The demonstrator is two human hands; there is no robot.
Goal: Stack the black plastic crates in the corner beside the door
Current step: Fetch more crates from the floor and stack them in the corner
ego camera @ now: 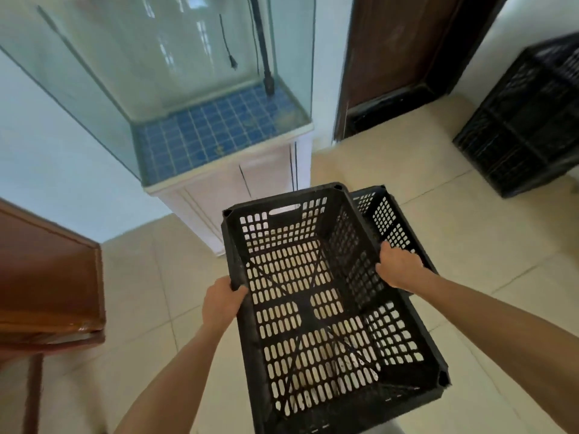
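I hold an empty black perforated crate [313,311] in front of me, above the tiled floor. My left hand [221,303] grips its left rim and my right hand [399,266] grips its right rim. A second black crate [383,214] lies on the floor behind it, mostly hidden by the held one. A stack of black crates [526,120] stands at the right, next to the dark wooden door [398,57].
An empty glass aquarium [175,76] on a white cabinet [232,186] stands ahead on the left against the wall. Brown wooden furniture [47,286] juts in from the left edge. Pale floor tiles [454,214] stretch between me and the stack.
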